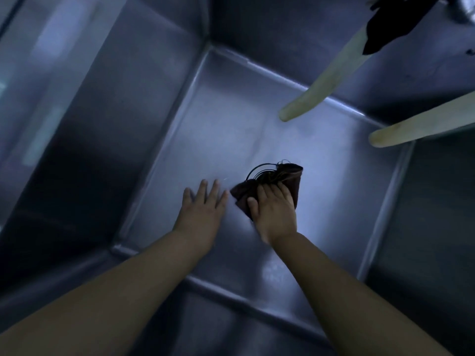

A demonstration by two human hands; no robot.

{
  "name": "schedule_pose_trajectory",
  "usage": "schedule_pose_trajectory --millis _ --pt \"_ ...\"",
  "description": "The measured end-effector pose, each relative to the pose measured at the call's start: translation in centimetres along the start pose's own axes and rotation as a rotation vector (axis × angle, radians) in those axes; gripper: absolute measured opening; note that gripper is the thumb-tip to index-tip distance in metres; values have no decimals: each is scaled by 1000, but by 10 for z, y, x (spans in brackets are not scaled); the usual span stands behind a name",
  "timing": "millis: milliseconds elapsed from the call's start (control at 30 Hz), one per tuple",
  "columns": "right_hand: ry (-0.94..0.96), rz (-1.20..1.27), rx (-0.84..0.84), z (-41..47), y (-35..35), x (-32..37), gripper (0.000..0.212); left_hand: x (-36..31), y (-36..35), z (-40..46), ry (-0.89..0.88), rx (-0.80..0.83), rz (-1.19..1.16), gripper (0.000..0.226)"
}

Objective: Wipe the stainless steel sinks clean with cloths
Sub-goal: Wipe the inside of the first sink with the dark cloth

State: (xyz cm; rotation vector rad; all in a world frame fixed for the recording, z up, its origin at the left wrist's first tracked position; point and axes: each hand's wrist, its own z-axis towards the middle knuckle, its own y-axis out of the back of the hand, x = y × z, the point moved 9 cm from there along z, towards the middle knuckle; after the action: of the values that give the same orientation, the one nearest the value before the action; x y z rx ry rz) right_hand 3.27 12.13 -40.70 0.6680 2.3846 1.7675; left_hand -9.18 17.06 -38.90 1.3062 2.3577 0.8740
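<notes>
I look straight down into a deep stainless steel sink (231,129) with a flat square floor and tall walls. A dark brown cloth (288,176), bunched with loose threads at its top, lies on the sink floor near the middle. My right hand (275,206) presses down on the cloth, fingers laid over it. My left hand (203,204) rests flat on the bare steel just left of the cloth, fingers straight and spread.
Two pale hoses hang into the sink from the upper right, one (323,80) ending above the far floor edge, the other (421,127) near the right wall. A dark rag (393,19) hangs at the top right. Steel walls enclose all sides.
</notes>
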Motion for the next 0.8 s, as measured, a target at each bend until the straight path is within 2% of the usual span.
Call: schedule_pose_trajectory --millis 167,233,300,367,600,800 --pt "211 89 21 3 14 -6 28 -4 -8 1 40 -25 -36 110" --pt "274 45 72 6 16 -7 28 -5 -8 3 50 -37 -37 109" --pt "309 -42 127 7 15 -5 33 -5 -8 3 47 -39 -37 106" --pt "334 -94 114 8 19 -1 33 -5 -8 4 48 -50 -39 103" --pt "400 12 71 6 26 2 19 -7 -7 6 66 -80 -65 95" --pt "445 -272 216 1 15 -2 58 -11 -1 6 85 -109 -67 77"
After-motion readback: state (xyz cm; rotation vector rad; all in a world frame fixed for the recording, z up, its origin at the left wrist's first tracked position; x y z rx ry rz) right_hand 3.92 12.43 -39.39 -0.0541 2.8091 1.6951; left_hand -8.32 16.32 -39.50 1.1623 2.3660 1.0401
